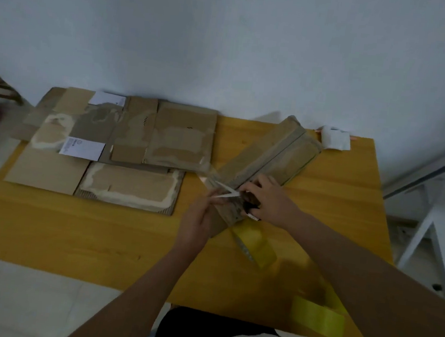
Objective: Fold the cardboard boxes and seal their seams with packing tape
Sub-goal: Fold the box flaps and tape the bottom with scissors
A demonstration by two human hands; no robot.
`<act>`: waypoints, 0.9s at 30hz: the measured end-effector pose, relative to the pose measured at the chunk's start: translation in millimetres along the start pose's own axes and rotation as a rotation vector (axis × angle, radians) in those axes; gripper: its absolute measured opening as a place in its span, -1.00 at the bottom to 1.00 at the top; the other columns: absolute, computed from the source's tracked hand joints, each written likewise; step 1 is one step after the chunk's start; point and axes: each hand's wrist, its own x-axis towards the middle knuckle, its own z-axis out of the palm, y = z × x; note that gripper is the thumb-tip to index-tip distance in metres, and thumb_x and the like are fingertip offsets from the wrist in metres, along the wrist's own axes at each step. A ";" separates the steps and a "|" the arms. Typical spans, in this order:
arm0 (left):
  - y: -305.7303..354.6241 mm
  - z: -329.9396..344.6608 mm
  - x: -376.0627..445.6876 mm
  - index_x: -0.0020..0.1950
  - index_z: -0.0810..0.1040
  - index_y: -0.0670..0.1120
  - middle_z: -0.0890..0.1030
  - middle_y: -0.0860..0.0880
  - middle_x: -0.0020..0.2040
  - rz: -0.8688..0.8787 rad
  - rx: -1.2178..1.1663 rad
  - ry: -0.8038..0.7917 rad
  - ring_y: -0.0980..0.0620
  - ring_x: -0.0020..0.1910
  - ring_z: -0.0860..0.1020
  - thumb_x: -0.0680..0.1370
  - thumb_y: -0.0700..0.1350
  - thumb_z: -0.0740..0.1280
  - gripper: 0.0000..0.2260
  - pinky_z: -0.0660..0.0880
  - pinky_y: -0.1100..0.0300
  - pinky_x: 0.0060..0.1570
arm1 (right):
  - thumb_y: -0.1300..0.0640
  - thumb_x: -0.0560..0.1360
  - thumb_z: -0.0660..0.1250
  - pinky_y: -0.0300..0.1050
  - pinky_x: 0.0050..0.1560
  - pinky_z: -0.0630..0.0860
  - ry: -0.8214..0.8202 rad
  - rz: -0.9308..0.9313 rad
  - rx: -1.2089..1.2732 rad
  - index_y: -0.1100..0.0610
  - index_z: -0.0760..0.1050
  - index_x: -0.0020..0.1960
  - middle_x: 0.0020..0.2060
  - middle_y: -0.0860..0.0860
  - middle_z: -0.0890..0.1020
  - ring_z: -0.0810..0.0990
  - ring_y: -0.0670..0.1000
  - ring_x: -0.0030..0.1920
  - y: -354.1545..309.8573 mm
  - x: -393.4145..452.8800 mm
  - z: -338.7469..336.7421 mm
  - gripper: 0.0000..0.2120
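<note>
Folded box [266,156] lies diagonally, centre-right on yellow table [74,230]. Right hand [268,200] grips open scissors [228,192] at box's near end; left hand [200,220] pinches tape there. Risk: slack tape wrinkles, blades snag.

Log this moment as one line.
box: folded, on table | left hand: holds box end | right hand: grips scissors at seam | tape: beside box

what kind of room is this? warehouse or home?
Probably a home or small room, not a warehouse: one small yellow wooden table pushed against a plain white wall, used flattened cardboard boxes stacked on it, and a white chair beside it.
</note>
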 end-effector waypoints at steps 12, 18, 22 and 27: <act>32.6 49.3 -19.1 0.51 0.07 0.17 0.51 -0.06 0.25 -0.869 -0.866 -0.225 -0.07 0.09 0.65 0.50 0.13 0.45 -0.27 0.61 0.03 0.05 | 0.10 0.46 0.43 -0.09 0.13 0.38 -0.088 -0.082 -0.018 -0.01 0.40 0.32 0.23 0.06 0.35 0.34 0.08 0.22 4.1 9.9 -7.6 -0.54; 30.3 62.0 -27.3 0.54 0.12 0.12 0.55 -0.08 0.28 -0.862 -0.966 -0.191 -0.11 0.14 0.64 0.51 -0.05 0.47 -0.27 0.61 -0.06 0.10 | 0.11 0.47 0.42 -0.07 0.12 0.39 -0.036 -0.085 -0.040 0.00 0.40 0.31 0.21 0.07 0.36 0.34 0.09 0.22 0.5 9.7 -5.3 -0.56; 27.5 59.9 -24.3 0.57 0.13 0.03 0.58 -0.11 0.27 -0.897 -0.957 -0.249 -0.12 0.13 0.65 0.54 -0.03 0.43 -0.31 0.60 -0.05 0.11 | 0.11 0.48 0.41 -0.07 0.12 0.39 -0.041 -0.084 -0.046 0.01 0.39 0.31 0.22 0.07 0.35 0.34 0.09 0.23 -0.5 10.5 -5.5 -0.57; 20.8 60.1 -16.1 0.47 0.28 -0.11 0.65 -0.19 0.15 -1.070 -0.799 -0.371 -0.12 0.06 0.67 0.60 -0.04 0.34 -0.52 0.63 0.02 0.00 | 0.11 0.47 0.41 -0.02 0.17 0.41 -0.047 -0.085 -0.028 0.01 0.40 0.30 0.21 0.07 0.35 0.34 0.09 0.22 -0.7 11.5 -5.8 -0.58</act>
